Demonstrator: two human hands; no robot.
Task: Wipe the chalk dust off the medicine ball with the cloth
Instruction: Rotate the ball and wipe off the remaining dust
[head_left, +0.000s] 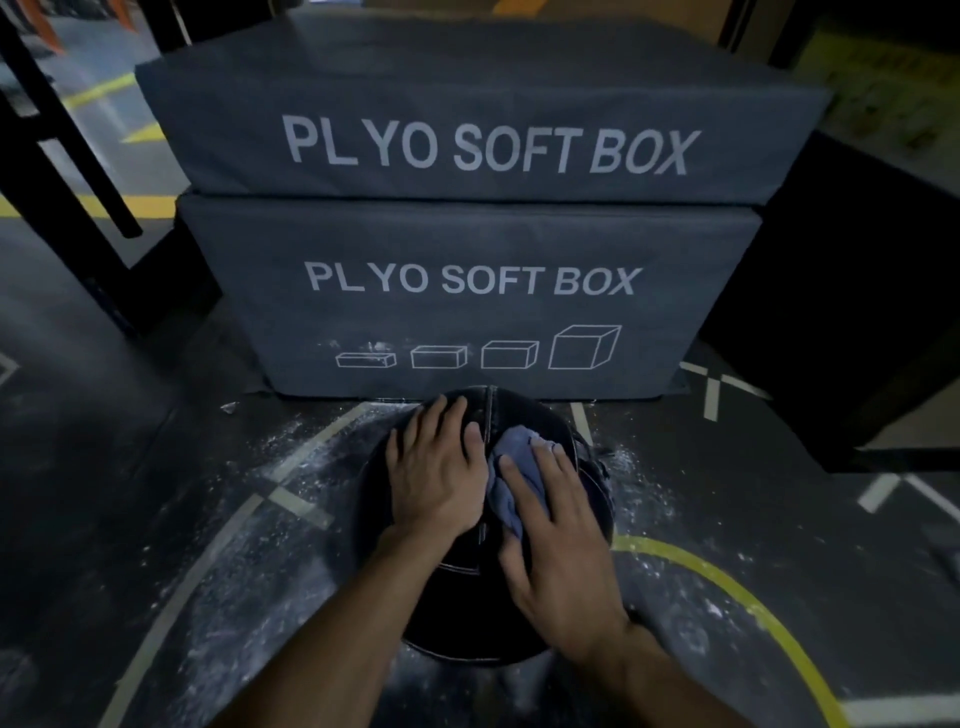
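Note:
A black medicine ball (524, 415) with white stitched seams sits on the floor in front of me, low in the middle of the head view. My left hand (436, 473) lies flat on its upper left side, fingers straight and spread. My right hand (550, 525) presses a crumpled blue-grey cloth (511, 467) against the ball's top right, fingers laid over the cloth. The cloth bunches out between the two hands. Both forearms cover the ball's near side.
Two stacked grey soft boxes (483, 291) marked PLYO SOFT BOX stand just behind the ball. White chalk dust (291, 457) is scattered on the dark floor around it. A black rack post (67, 135) is at the left, a dark block (852, 332) at the right.

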